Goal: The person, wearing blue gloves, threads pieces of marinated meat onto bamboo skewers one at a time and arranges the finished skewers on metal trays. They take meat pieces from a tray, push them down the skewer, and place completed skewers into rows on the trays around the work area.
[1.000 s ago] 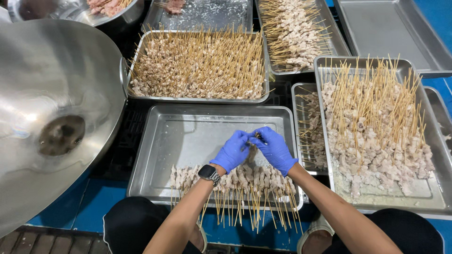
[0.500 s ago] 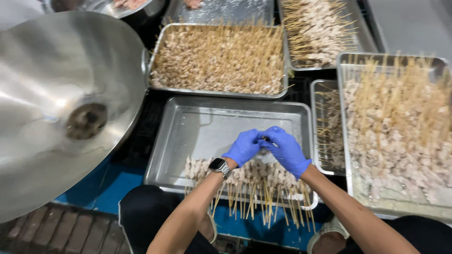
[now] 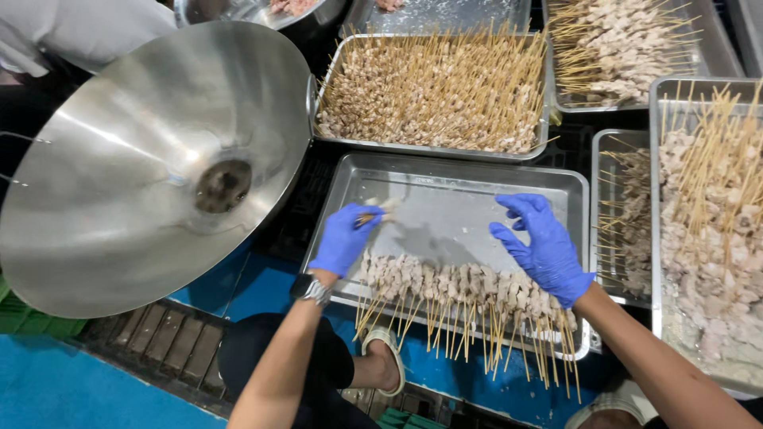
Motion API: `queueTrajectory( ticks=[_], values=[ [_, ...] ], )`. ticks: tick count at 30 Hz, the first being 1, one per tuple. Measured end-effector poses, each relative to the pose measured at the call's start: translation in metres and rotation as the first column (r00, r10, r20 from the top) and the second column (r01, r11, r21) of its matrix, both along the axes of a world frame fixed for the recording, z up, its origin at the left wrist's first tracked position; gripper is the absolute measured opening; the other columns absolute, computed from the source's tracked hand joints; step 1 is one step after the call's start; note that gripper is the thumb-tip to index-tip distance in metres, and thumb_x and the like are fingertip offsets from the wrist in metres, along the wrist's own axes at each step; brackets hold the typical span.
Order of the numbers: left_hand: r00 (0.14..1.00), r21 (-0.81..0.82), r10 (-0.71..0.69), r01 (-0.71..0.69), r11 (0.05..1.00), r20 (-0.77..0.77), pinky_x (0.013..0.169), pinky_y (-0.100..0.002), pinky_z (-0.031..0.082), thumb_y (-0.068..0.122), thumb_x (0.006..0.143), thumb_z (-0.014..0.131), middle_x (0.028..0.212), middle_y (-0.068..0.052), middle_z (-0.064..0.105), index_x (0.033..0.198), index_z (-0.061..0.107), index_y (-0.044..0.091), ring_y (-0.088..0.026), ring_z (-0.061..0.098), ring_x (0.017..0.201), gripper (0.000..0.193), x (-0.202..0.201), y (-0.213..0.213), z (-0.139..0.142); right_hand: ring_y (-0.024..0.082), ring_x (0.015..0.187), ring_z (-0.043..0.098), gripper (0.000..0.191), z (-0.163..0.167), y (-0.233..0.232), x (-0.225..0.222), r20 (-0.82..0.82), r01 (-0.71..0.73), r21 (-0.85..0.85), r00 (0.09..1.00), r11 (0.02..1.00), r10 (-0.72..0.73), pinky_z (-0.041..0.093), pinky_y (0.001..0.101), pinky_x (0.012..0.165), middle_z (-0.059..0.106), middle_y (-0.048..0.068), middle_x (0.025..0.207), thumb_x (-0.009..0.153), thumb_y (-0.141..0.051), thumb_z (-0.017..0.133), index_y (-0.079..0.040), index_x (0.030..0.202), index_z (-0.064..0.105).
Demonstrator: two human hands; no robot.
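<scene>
Hands parted over the steel tray, skewer kept in your left.

Half a second earlier your blue-gloved hands met at one skewer; by this moment they had separated. Your left hand [image 3: 343,237] pinched a thin wooden skewer tipped with pale meat [image 3: 377,210] over the shallow rectangular steel tray [image 3: 445,187], while your right hand [image 3: 543,246] hung open and empty, fingers spread. The piece looked threaded. A row of finished meat skewers [image 3: 461,287] lay along the tray's near edge.
</scene>
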State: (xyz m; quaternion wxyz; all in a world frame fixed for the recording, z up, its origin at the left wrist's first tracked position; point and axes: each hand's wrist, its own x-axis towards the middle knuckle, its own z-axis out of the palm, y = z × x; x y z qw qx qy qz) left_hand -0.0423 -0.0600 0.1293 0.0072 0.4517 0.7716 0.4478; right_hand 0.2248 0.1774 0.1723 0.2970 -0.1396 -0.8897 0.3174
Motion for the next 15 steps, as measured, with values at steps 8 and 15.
queueTrajectory(
  ticks=[8,15],
  values=[
    [0.993,-0.450,-0.098,0.116,0.885,0.065,0.073,-0.036,0.058,0.009,0.086,0.072,0.089,-0.011,0.075,0.102,0.077,0.014,-0.028,0.074,0.080,0.018,-0.006,-0.104,-0.040,0.024,0.100,0.066,0.042,-0.010,0.008,0.005,0.053,0.000,0.010,0.999,1.000,-0.001,0.058,0.0353,0.084,0.060,0.014,0.122,0.092,-0.030,0.072,-0.009,0.128,0.063],
    [0.948,-0.722,-0.270,0.304,0.622,0.167,0.080,-0.044,0.056,0.009,0.080,0.073,0.094,-0.016,0.073,0.104,0.076,0.014,-0.034,0.069,0.090,0.025,-0.006,-0.130,-0.075,0.024,0.097,0.066,0.040,-0.014,0.004,0.000,0.101,-0.021,-0.015,0.995,1.000,0.023,0.058,0.0350,0.082,0.060,0.013,0.121,0.092,-0.031,0.071,-0.011,0.126,0.063]
  ],
)
